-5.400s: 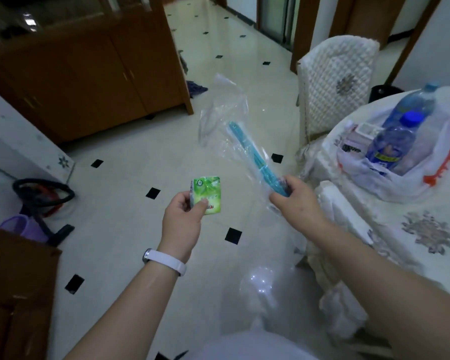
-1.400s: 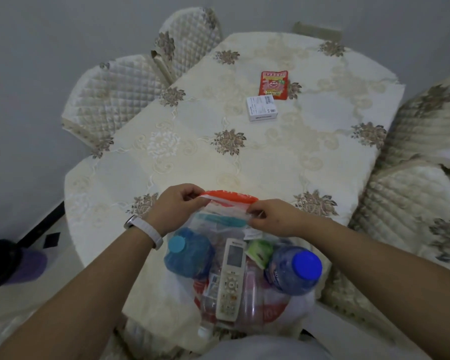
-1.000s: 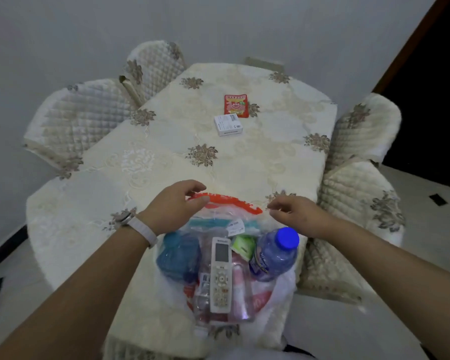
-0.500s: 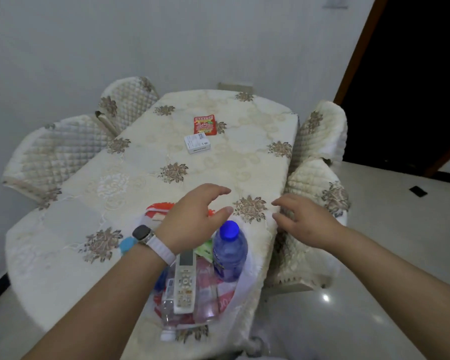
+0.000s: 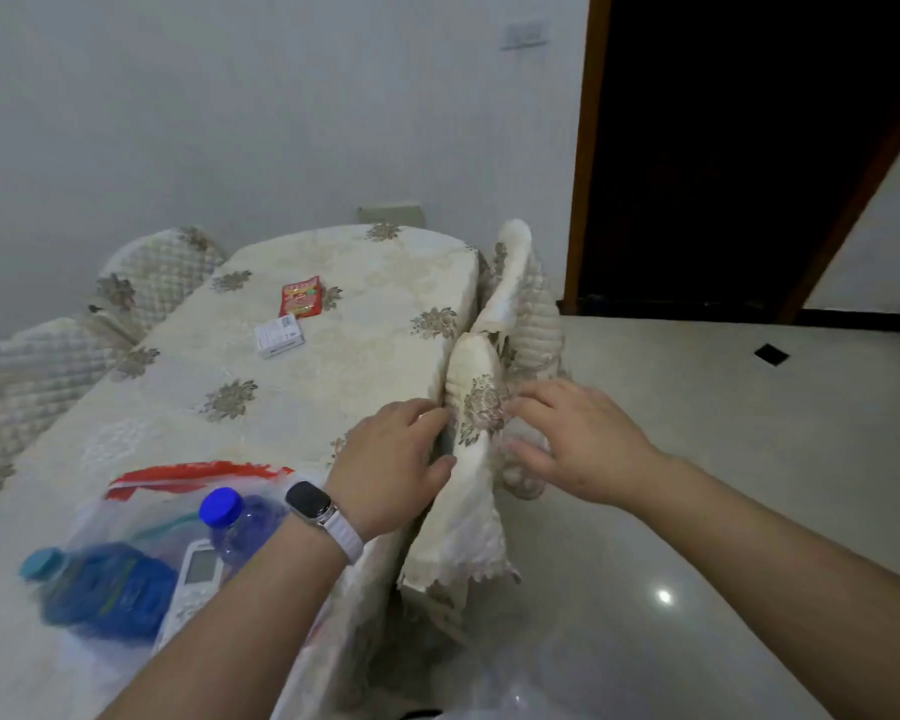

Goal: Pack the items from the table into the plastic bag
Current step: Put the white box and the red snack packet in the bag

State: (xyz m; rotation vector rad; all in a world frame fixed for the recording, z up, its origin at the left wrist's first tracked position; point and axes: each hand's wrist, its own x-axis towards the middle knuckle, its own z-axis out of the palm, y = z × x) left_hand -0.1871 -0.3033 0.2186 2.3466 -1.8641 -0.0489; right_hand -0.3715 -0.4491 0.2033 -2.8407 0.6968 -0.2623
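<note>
The clear plastic bag with a red rim (image 5: pixel 193 472) lies on the table's near left corner. Inside it I see two blue water bottles (image 5: pixel 240 522) (image 5: pixel 105 589) and a white remote (image 5: pixel 193 584). A red snack packet (image 5: pixel 301 296) and a small white box (image 5: pixel 279 337) lie farther back on the table (image 5: pixel 365 324). My left hand (image 5: pixel 396 459) grips the left side of a covered chair back (image 5: pixel 471 407) at the table's right edge. My right hand (image 5: pixel 578 439) rests with spread fingers against the chair's right side.
A second covered chair (image 5: pixel 515 283) stands behind the first, and two more (image 5: pixel 162 272) (image 5: pixel 27 366) line the table's left side. A dark doorway (image 5: pixel 739 148) opens at the right. Glossy tiled floor (image 5: pixel 723 485) stretches to the right of the chairs.
Both hands let go of the bag and moved right to the chair back. My view swung right, so the bag now sits at the lower left.
</note>
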